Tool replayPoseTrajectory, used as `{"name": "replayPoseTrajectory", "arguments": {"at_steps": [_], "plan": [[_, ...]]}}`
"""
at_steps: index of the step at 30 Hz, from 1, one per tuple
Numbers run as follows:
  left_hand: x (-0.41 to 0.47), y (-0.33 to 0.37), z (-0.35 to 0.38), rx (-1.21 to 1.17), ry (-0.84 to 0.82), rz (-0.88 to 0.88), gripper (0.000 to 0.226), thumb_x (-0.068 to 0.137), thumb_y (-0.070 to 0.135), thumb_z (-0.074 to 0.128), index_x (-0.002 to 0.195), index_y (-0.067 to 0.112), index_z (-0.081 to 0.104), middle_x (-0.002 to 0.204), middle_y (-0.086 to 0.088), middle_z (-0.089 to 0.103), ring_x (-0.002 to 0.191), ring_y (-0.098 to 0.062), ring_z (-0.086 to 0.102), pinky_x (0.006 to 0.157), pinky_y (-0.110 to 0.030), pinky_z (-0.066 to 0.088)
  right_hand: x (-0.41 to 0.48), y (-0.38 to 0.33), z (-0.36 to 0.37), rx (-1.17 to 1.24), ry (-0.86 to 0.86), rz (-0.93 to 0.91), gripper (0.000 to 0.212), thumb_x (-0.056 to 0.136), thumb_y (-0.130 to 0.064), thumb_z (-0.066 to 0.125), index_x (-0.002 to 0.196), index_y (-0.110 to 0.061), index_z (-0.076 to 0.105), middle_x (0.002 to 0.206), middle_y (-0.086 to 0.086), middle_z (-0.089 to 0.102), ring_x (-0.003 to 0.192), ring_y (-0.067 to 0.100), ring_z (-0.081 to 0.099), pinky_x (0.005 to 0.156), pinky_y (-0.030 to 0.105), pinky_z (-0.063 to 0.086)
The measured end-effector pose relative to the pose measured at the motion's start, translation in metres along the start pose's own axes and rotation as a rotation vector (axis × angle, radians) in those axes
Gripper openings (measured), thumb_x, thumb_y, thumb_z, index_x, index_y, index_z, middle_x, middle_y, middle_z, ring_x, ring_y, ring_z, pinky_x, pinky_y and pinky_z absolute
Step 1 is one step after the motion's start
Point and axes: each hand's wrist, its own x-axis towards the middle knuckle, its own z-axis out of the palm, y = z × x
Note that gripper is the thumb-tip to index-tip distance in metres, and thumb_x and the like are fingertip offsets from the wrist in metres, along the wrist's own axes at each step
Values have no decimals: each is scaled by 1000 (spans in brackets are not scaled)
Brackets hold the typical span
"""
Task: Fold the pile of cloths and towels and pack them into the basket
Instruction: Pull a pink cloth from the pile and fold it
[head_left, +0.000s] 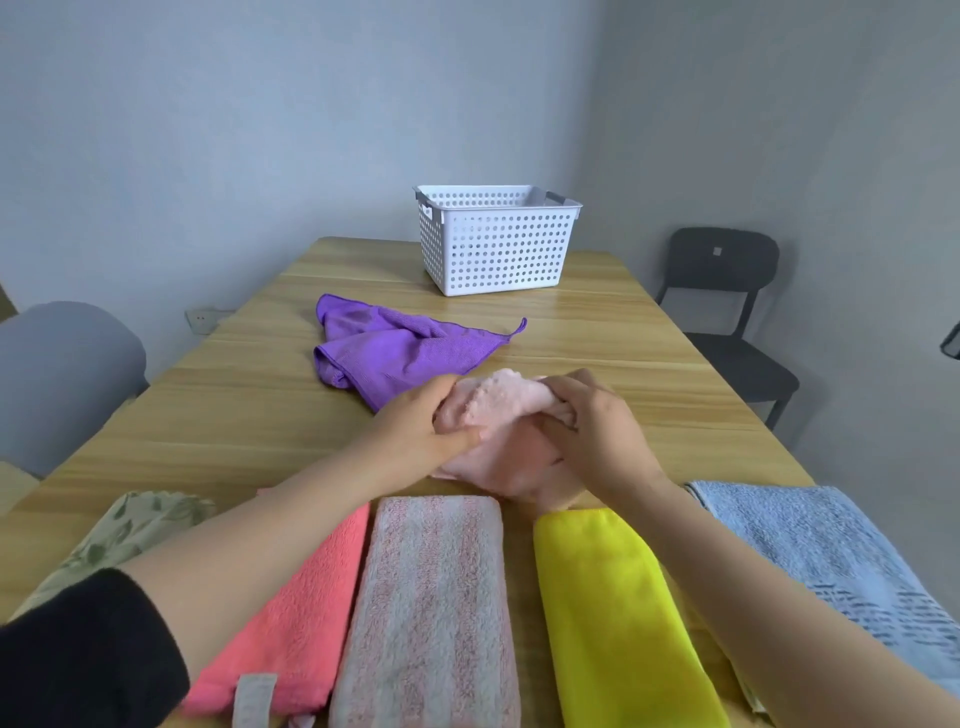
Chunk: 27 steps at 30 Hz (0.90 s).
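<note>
A crumpled pale pink cloth sits at the table's middle. My left hand grips its left side and my right hand grips its right side. Just beyond it an unfolded purple cloth lies loosely spread. A white perforated basket stands at the far end of the table. Along the near edge lie folded pieces: a leaf-patterned green cloth, a coral towel, a pink-and-white striped towel, a yellow cloth and a light blue towel.
The wooden table runs away from me. A black chair stands at its right side and a grey chair at its left. Pale walls close the room behind the basket.
</note>
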Motion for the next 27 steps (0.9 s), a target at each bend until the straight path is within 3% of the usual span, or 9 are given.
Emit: {"name": "replayPoseTrajectory", "arguments": {"at_steps": [3, 6, 9, 13, 15, 17, 19, 23, 27], "plan": [[-15, 29, -8, -93, 65, 56, 37, 76, 43, 71, 95, 13, 59, 85, 0, 67, 78, -15, 61, 74, -32, 47, -7, -27, -26, 100, 94, -59, 33, 79, -8, 65, 110, -19, 67, 100, -5, 55, 88, 11, 55, 75, 14, 37], [-35, 64, -21, -234, 206, 116, 18, 82, 30, 70, 80, 16, 60, 63, 10, 61, 59, -1, 51, 60, -21, 41, -18, -54, -56, 157, 160, -54, 30, 80, -10, 62, 105, -26, 66, 97, -9, 56, 84, 6, 56, 71, 9, 40], [-65, 97, -29, -316, 205, 141, 18, 85, 25, 68, 72, 22, 56, 54, 19, 54, 52, 4, 47, 53, -13, 36, -41, -74, -89, 182, 180, -47, 29, 79, -15, 64, 105, -29, 65, 99, -11, 59, 88, -2, 56, 75, 8, 41], [-110, 128, -29, -370, 165, 132, 24, 82, 33, 68, 80, 11, 60, 60, 8, 57, 55, -5, 49, 54, -21, 39, -90, -89, -128, 146, 153, -8, 27, 77, -18, 69, 101, -31, 66, 95, -13, 64, 88, -2, 58, 73, 12, 44], [-132, 137, -24, -375, 173, 118, 29, 77, 39, 65, 92, 14, 62, 80, 1, 68, 70, -10, 59, 65, -26, 46, -119, -90, -140, 104, 148, 50, 18, 77, -25, 72, 94, -30, 66, 86, -11, 66, 82, 1, 60, 69, 20, 48], [-159, 145, -15, -416, 179, 89, 30, 75, 38, 64, 102, 25, 59, 90, 9, 68, 82, -5, 63, 71, -20, 47, -154, -90, -150, 54, 175, 111, 13, 76, -33, 73, 84, -27, 64, 79, -9, 65, 76, 4, 59, 65, 25, 48], [-179, 150, -4, -439, 155, 66, 26, 81, 31, 68, 103, 29, 55, 80, 12, 66, 72, -2, 59, 63, -14, 44, -184, -89, -153, 17, 197, 175, 15, 74, -37, 71, 79, -28, 60, 78, -8, 61, 74, 5, 58, 62, 26, 47], [-208, 154, 26, -294, 132, 68, 15, 85, 22, 66, 94, 22, 55, 71, 2, 60, 61, -3, 49, 59, -18, 38, -238, -77, -147, -94, 181, 267, 18, 77, -42, 68, 84, -30, 57, 80, -10, 54, 74, 5, 55, 59, 24, 43], [-225, 141, 48, -68, 128, 43, 25, 78, 25, 71, 99, 23, 57, 90, 5, 60, 80, -8, 56, 73, -23, 46, -275, -59, -127, -225, 60, 306, 29, 76, -50, 67, 91, -27, 58, 87, -9, 53, 84, 15, 54, 64, 27, 41]]}}
